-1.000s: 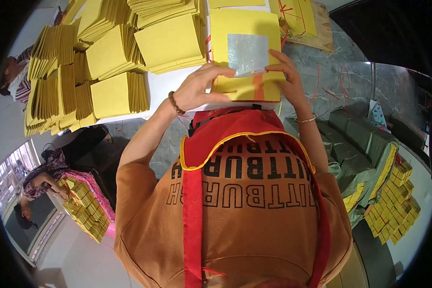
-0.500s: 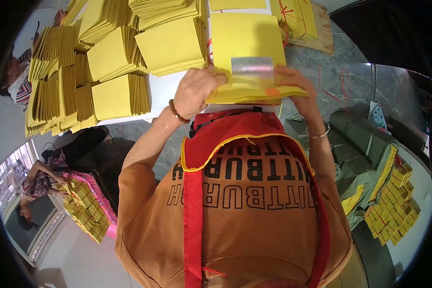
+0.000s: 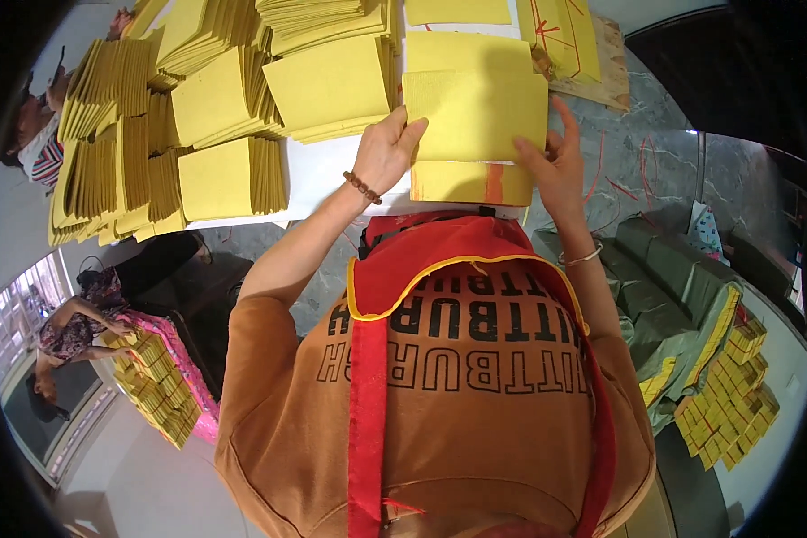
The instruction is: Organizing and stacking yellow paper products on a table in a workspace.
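Upright in front of me is a yellow paper packet (image 3: pixel 475 117), its wide plain face showing. My left hand (image 3: pixel 389 151) pinches its left edge, thumb on the face and fingers curled behind. At the right edge, my right hand (image 3: pixel 558 166) has its fingers apart, and its thumb tip touches the packet's lower right corner. Just below lies yellow paper with an orange band (image 3: pixel 493 182), near the front edge of the white table (image 3: pixel 318 175). More yellow paper (image 3: pixel 466 56) shows behind the packet.
Several fanned stacks of yellow paper (image 3: pixel 229 179) cover the table's left side. A yellow bundle tied with red string (image 3: pixel 560 36) stands at the far right. Covered dark green furniture (image 3: pixel 663 260) and more yellow bundles (image 3: pixel 726 394) are to the right. Another person (image 3: pixel 90 318) is at the left.
The clear shiny strip seen on the yellow paper is out of sight. The packet's flat face now stands higher between my hands, and my right hand's fingers have spread.
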### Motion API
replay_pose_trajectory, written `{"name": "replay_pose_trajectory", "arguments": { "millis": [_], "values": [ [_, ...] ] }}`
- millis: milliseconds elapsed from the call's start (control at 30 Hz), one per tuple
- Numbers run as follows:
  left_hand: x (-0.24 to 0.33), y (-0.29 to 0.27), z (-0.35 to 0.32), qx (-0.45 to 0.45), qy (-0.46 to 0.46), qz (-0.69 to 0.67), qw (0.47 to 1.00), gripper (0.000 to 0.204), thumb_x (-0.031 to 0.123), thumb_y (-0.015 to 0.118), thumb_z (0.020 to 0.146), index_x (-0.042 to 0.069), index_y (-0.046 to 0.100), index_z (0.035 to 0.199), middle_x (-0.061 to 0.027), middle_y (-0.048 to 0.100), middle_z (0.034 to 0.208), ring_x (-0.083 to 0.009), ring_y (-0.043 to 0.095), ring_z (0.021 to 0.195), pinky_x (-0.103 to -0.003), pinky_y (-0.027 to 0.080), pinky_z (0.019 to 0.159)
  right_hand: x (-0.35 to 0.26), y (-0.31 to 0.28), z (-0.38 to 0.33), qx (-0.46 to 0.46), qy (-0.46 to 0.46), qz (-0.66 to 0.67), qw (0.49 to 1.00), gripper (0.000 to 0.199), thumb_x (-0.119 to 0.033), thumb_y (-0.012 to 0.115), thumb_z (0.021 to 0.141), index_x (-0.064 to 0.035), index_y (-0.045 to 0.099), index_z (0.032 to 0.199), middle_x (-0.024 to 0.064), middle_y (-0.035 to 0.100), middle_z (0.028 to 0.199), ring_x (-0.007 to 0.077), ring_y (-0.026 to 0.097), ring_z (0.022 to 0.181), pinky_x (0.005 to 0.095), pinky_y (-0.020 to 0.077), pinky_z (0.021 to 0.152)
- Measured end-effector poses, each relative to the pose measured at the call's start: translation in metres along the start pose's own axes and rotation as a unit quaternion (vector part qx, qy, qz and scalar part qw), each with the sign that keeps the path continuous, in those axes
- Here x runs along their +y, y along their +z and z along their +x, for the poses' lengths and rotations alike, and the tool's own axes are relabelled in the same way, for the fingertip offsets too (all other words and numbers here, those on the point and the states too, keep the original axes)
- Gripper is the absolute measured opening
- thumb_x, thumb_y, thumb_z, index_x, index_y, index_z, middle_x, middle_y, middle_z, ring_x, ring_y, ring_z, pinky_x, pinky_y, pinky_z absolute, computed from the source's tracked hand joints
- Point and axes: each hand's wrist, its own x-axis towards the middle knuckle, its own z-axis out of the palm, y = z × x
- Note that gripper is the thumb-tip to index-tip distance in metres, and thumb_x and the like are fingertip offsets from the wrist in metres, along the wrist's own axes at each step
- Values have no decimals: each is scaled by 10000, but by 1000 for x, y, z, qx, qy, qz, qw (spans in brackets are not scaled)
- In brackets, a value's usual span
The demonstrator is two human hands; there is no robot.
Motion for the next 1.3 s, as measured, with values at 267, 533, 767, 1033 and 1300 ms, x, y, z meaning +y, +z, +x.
{"name": "replay_pose_trajectory", "arguments": {
  "millis": [267, 533, 767, 1033, 1300],
  "values": [
    [-13, 5, 11, 0, -55, -47, 997, 328, 254, 560, 875, -13, 463, 711, -150, 493, 550, -258, 472, 496, -373, 365, 489, 5, 3, 14, 11, 4, -79, 997, 395, -102, 639, 810, -52, 553, 1192, 83, 674, 926, 112, 614, 821, 251, 476, 721],
    [29, -10, -2, 28, -25, 65, 997, 329, 289, 618, 849, -3, 542, 980, -123, 586, 644, -236, 562, 546, -346, 439, 516, -1, 4, 19, 15, 30, -104, 994, 397, -79, 629, 817, -24, 545, 1202, 90, 646, 1001, 115, 602, 865, 242, 474, 744],
    [67, 4, -10, 19, 340, 354, 871, 615, 375, 609, 829, 75, 406, 1326, -184, 513, 1247, -313, 481, 1162, -441, 380, 941, 11, 6, 17, 47, 15, -109, 993, 396, -127, 644, 792, -42, 581, 1174, 127, 683, 919, 145, 641, 806, 273, 487, 718],
    [29, 29, -7, -83, 304, 403, 859, 680, 512, 532, 831, 162, 356, 1387, -152, 276, 1454, -311, 250, 1343, -495, 186, 1078, -4, 9, 5, 56, -96, -360, 926, 468, -242, 655, 787, -110, 555, 1224, 110, 526, 1252, 234, 504, 1139, 415, 366, 937],
    [21, 30, -1, -73, 328, 392, 857, 660, 427, 564, 834, 84, 371, 1363, -150, 311, 1432, -305, 262, 1334, -478, 192, 1078, 21, 28, -6, -38, -205, -525, 825, 544, -416, 411, 920, -103, 386, 1364, 50, 305, 1460, 273, 248, 1359, 663, 77, 1015]
  ]
}}
